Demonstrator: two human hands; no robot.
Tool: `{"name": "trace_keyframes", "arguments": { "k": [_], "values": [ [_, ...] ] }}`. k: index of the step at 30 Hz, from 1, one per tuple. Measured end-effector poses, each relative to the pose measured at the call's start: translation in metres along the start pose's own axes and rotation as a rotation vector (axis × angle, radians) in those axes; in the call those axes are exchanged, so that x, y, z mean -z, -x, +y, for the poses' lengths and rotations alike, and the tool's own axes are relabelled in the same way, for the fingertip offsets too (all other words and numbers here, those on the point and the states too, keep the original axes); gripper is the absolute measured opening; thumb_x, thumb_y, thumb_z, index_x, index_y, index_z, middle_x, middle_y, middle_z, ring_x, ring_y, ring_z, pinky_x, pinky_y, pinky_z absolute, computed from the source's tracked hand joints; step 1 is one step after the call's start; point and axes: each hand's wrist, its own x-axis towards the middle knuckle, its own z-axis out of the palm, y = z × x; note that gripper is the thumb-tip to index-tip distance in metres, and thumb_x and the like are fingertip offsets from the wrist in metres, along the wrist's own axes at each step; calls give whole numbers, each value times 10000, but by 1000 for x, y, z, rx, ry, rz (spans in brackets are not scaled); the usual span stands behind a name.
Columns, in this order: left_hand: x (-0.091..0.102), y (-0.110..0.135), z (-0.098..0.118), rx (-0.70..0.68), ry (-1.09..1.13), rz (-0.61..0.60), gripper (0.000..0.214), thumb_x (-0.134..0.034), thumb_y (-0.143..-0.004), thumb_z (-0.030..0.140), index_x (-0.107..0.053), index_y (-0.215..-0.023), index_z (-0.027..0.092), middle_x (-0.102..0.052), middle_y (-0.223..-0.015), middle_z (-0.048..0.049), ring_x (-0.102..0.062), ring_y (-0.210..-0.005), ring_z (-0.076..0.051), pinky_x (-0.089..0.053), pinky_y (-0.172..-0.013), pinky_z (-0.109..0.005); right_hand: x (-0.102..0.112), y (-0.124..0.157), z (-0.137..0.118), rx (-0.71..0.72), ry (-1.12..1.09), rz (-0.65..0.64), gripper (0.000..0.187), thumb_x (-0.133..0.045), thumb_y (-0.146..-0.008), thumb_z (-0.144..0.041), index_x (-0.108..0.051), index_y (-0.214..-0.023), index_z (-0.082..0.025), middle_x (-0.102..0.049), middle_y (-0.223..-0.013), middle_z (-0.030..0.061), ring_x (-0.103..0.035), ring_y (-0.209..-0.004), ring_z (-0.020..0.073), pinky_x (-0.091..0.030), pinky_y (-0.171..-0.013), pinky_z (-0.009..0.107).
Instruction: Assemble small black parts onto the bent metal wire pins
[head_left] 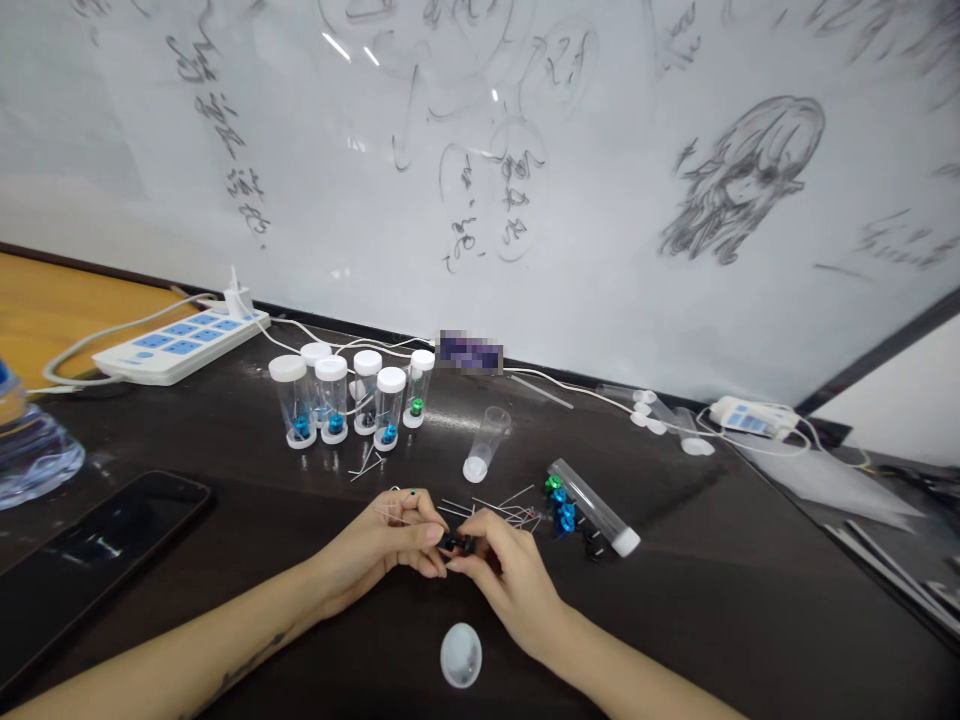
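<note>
My left hand (pixel 386 548) and my right hand (pixel 502 568) meet at the middle of the dark table, both pinched on a small black part (pixel 456 544) between the fingertips. Thin metal pins (pixel 495 507) lie scattered just beyond the fingers. Blue and green metal knobs (pixel 560 505) sit to the right of the pins, beside a clear tube (pixel 592 508) lying on its side. A white round cap (pixel 460 655) rests on the table near my right wrist.
Several upright clear vials with white caps (pixel 352 397) stand behind the hands, some holding blue or green pieces. An open vial (pixel 486 444) lies tipped. A phone (pixel 82 560) lies left, a power strip (pixel 180 345) at back left, a water bottle (pixel 30 440) at far left. A whiteboard (pixel 525 150) leans behind.
</note>
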Motion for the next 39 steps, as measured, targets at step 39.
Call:
{"name": "trace_keyframes", "arguments": {
  "k": [39],
  "values": [
    [-1,-1,0,-11,2,-5,137,-728,-769,195,-606,-782,134,-707,-621,-36,-699,-600,-145,-550,-566,-194,3,-2,-1,-8,-9,-22,202,-506,-951,-302,-532,-784,-191,-475,-646,-35,-471,-573,124,-360,-573,247]
  ]
}}
